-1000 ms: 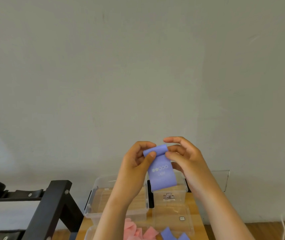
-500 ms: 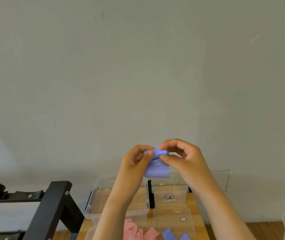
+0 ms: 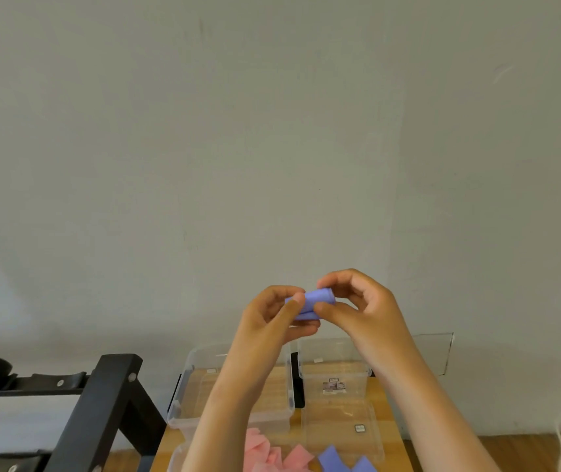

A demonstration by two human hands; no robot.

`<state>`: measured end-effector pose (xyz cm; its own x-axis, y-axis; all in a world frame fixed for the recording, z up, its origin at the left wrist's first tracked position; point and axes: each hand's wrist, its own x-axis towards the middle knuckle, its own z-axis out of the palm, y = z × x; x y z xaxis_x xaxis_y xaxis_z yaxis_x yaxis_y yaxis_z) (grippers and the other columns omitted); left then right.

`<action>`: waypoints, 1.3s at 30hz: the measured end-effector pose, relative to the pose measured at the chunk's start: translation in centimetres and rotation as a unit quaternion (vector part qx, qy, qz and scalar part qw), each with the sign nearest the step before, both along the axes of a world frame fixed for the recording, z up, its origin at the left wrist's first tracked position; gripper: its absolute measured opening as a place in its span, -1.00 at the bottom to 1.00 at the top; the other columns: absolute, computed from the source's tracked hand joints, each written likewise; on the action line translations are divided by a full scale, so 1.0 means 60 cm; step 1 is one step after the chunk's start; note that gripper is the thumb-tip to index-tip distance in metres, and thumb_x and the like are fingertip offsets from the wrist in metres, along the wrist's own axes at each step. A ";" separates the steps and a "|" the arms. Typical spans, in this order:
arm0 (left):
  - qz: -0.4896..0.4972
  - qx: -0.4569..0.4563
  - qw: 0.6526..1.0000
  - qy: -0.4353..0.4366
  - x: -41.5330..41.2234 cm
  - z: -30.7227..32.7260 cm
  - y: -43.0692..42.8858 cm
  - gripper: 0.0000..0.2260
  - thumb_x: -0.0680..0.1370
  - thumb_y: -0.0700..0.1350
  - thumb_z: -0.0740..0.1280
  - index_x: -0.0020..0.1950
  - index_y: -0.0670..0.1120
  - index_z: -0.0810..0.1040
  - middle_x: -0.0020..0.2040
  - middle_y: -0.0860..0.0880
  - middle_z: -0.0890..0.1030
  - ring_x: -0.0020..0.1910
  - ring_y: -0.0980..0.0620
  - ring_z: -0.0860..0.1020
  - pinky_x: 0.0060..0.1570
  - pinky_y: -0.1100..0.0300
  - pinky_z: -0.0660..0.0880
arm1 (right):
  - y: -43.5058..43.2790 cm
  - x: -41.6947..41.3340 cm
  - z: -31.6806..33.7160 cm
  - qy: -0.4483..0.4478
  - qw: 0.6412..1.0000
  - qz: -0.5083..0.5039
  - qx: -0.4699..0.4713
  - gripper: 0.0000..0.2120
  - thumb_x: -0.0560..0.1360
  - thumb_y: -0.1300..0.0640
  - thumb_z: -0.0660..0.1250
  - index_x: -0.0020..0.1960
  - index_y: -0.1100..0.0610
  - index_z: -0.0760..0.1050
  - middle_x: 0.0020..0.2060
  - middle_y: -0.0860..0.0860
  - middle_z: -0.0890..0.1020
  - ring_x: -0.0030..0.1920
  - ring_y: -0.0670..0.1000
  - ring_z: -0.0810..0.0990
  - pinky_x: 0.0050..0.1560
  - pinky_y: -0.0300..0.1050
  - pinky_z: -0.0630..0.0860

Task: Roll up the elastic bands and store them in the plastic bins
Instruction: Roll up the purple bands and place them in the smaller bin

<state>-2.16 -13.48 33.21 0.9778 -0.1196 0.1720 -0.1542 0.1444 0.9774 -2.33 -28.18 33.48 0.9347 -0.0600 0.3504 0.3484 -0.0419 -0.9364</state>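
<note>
Pinching a rolled purple elastic band (image 3: 316, 299) in the air before a grey wall (image 3: 272, 131), I curl the fingers of my left hand (image 3: 265, 330) and right hand (image 3: 366, 311) round its ends, above clear plastic bins (image 3: 337, 372) on a wooden table (image 3: 383, 395).

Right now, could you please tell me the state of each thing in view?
purple elastic band: rolled up, held in the air.
left hand: pinches the roll's left end.
right hand: pinches its right end.
left plastic bin: lidless, no bands visible inside.
right plastic bin: lidless, no bands visible inside.
pink bands: unrolled, lying loose.
</note>
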 end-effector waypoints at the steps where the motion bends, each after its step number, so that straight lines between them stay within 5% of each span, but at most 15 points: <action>1: 0.009 0.002 1.000 -0.001 0.002 -0.001 0.000 -0.87 0.60 -0.20 0.27 0.07 -0.23 0.56 -0.05 -0.17 0.69 -0.12 -0.11 0.68 -0.12 0.23 0.58 | 0.001 -0.001 0.000 0.000 1.000 0.004 0.005 -0.77 0.41 0.41 0.39 -0.06 0.12 0.59 -0.17 -0.08 0.66 -0.10 -0.18 0.63 -0.14 -0.32 0.55; 10: 0.052 -0.007 0.998 -0.039 -0.005 -0.001 -0.007 -0.83 0.53 -0.31 0.36 0.10 -0.17 0.57 -0.03 -0.11 0.70 -0.07 -0.01 0.68 -0.13 0.36 0.53 | 0.009 -0.001 -0.011 0.029 0.995 -0.036 0.090 -0.77 0.41 0.29 0.47 0.01 0.10 0.56 -0.11 0.01 0.66 -0.10 -0.06 0.67 -0.08 -0.25 0.58; 16: 0.025 0.012 0.999 -0.029 -0.008 -0.014 -0.029 -0.83 0.63 -0.15 0.23 0.17 -0.19 0.50 0.03 -0.10 0.66 -0.06 0.00 0.67 -0.06 0.25 0.57 | 0.021 -0.010 -0.008 0.004 0.992 -0.044 0.117 -0.79 0.41 0.38 0.45 -0.04 0.15 0.57 -0.17 -0.02 0.68 -0.13 -0.15 0.66 -0.20 -0.34 0.54; 22: 0.079 0.032 0.993 -0.082 -0.005 -0.017 -0.034 -0.86 0.62 -0.17 0.24 0.11 -0.20 0.50 -0.04 -0.10 0.66 -0.15 -0.01 0.63 -0.12 0.21 0.56 | 0.031 -0.022 -0.013 -0.026 0.991 -0.093 0.094 -0.84 0.42 0.29 0.47 -0.10 0.06 0.60 -0.21 -0.11 0.69 -0.16 -0.20 0.65 -0.22 -0.40 0.50; 27: 0.072 0.033 0.994 -0.081 -0.009 -0.018 -0.038 -0.83 0.65 -0.14 0.17 0.10 -0.18 0.51 -0.13 -0.12 0.63 -0.26 0.03 0.59 -0.22 0.24 0.53 | 0.037 -0.026 -0.009 -0.049 0.988 -0.082 0.121 -0.90 0.44 0.35 0.43 -0.08 0.21 0.59 -0.18 -0.03 0.66 -0.24 -0.23 0.65 -0.28 -0.42 0.49; 33: 0.060 0.051 0.993 -0.084 -0.010 -0.013 -0.036 -0.77 0.67 -0.11 0.12 -0.01 -0.18 0.52 -0.34 0.05 0.50 -0.38 0.06 0.47 -0.36 0.23 0.42 | 0.032 -0.022 -0.014 -0.057 0.987 -0.081 0.124 -0.91 0.42 0.35 0.45 -0.12 0.20 0.60 -0.14 -0.04 0.66 -0.15 -0.18 0.65 -0.20 -0.37 0.51; 39: 0.078 -0.001 0.992 -0.104 -0.018 -0.002 -0.035 -0.83 0.60 -0.11 0.26 0.04 -0.19 0.57 -0.38 0.01 0.47 -0.41 0.08 0.41 -0.36 0.29 0.39 | 0.032 -0.022 -0.015 -0.040 0.986 -0.089 0.134 -0.92 0.43 0.29 0.45 -0.10 0.18 0.60 -0.14 -0.06 0.67 -0.14 -0.18 0.64 -0.16 -0.34 0.52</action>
